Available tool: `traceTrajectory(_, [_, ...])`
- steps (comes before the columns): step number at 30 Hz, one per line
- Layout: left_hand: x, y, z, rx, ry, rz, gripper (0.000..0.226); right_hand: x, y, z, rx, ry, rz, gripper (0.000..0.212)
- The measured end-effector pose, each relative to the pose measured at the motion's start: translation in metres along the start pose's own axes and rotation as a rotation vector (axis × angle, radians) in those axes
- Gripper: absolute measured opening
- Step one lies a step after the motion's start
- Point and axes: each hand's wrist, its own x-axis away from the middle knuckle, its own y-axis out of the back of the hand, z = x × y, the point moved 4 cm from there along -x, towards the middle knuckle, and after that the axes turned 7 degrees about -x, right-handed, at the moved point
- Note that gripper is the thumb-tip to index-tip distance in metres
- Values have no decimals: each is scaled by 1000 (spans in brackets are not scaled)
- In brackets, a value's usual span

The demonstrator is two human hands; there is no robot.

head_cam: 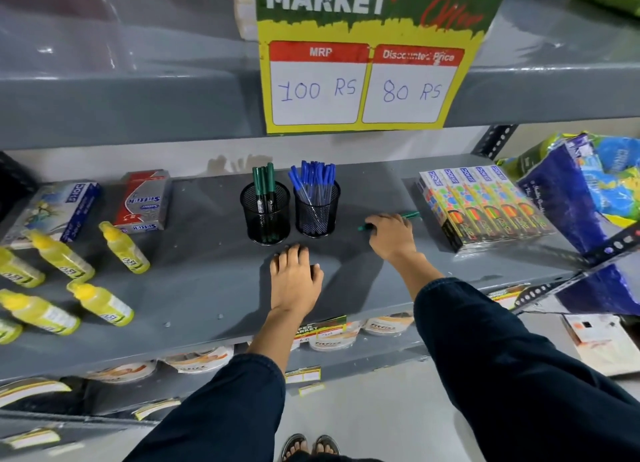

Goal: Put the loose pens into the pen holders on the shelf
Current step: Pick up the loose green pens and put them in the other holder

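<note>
Two black mesh pen holders stand side by side on the grey shelf (pixel 194 288). The left holder (pixel 265 216) has a few green pens in it; the right holder (pixel 317 209) is packed with several blue pens. A loose green pen (pixel 410 215) lies flat to the right of the holders, and my right hand (pixel 391 235) covers its middle with fingers closed around it, both ends sticking out. My left hand (pixel 296 274) rests palm down on the shelf just in front of the holders, fingers slightly curled, with nothing in it.
Yellow glue bottles (pixel 123 247) lie at the left, with boxed goods (pixel 143 200) behind them. A row of colourful boxes (pixel 485 207) sits right of the pen. A price sign (pixel 363 81) hangs from the shelf above. Blue packets (pixel 585 198) crowd the far right.
</note>
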Motion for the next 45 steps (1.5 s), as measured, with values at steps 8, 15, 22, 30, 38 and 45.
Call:
traceTrajectory(8, [1, 1, 0, 4, -3, 3, 33, 34, -5, 13, -44, 146, -153, 24])
traceTrajectory(15, [2, 2, 2, 23, -7, 4, 35, 45, 7, -5, -180, -434, -155, 62])
traceTrajectory(22, [9, 10, 7, 74, -6, 9, 36, 44, 8, 1, -441, -510, -90, 38])
traceTrajectory(30, [29, 30, 49, 28, 112, -56, 28, 38, 58, 85, -867, -67, -294, 34])
traceTrajectory(38, [35, 32, 71, 19, 217, -58, 25, 23, 68, 185, -1032, 364, -420, 43])
traceTrajectory(45, [35, 33, 72, 41, 227, -81, 24, 10, 36, 211, -638, 482, -347, 48])
